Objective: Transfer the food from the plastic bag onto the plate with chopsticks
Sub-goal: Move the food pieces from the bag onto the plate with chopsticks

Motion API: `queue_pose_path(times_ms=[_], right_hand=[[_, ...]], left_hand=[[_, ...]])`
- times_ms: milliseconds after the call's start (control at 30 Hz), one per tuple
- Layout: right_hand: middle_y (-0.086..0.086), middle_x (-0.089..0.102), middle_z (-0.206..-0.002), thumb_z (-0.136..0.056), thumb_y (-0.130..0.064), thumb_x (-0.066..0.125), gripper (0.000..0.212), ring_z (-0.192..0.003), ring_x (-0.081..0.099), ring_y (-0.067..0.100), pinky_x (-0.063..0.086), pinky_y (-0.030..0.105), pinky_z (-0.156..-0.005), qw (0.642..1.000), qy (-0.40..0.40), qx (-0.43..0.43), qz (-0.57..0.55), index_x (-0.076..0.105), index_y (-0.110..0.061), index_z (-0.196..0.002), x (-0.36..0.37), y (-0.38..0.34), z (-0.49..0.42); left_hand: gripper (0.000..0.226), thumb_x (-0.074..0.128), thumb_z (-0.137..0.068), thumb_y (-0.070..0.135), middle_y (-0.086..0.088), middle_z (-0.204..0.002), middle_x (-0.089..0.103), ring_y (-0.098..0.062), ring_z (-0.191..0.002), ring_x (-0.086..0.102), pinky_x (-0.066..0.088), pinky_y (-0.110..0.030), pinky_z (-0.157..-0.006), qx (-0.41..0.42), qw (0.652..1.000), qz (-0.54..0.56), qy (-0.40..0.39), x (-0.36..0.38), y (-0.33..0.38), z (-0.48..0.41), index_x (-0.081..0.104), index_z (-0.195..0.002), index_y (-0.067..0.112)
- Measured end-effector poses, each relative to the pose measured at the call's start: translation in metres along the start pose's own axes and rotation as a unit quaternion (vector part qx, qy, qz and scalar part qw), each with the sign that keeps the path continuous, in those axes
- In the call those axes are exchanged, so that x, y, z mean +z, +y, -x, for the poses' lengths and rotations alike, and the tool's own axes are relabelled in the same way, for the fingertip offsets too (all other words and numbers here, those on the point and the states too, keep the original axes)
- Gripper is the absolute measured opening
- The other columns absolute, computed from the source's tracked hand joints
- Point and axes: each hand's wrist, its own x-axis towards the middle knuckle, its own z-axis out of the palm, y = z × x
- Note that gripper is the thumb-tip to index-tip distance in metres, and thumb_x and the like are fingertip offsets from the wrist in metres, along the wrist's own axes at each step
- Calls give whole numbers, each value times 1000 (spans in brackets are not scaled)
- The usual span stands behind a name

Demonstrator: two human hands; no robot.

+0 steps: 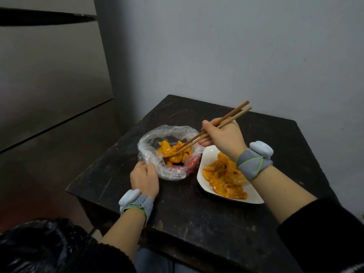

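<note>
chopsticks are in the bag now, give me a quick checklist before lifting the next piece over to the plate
1. Left hand steadies the clear crumpled plastic bag at its near rim: ok.
2. Bag mouth open, orange sauced food reachable: ok.
3. Right hand grips the brown wooden chopsticks: ok.
4. Tips actually clamped on a piece: cannot tell, they are buried in the food.
5. White angular plate beside the bag, short carry: ok.
6. Bare room left on the plate: ok, near the bag-side edge.
</note>
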Motion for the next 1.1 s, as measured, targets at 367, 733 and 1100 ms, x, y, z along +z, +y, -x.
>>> queue_pose_path(times_ms=[367,733,1100], right_hand=[[22,71,-73,-94,-16,61,21,-60,72,25,58,23,-54,999,-32,-35,13,67,4,-91,8,-3,4],[18,71,-78,-93,-16,61,18,-64,72,20,61,29,-61,989,-113,-57,70,69,-1,-90,32,5,14],[14,74,-77,-97,-27,56,30,-70,73,14,60,35,-75,992,-70,-74,71,70,-1,-91,46,25,14]], left_hand=[[38,43,-89,9,-7,-59,42,-19,-56,36,27,-31,-60,0,1000,-28,-6,4,-7,-5,39,-51,8],[37,43,-89,9,-4,-59,41,-15,-55,36,28,-27,-51,0,1000,-17,-5,4,-5,-4,41,-52,6],[35,42,-89,10,-5,-60,43,-14,-55,37,29,-28,-51,1,1000,-20,-5,5,-9,-6,44,-55,4]])
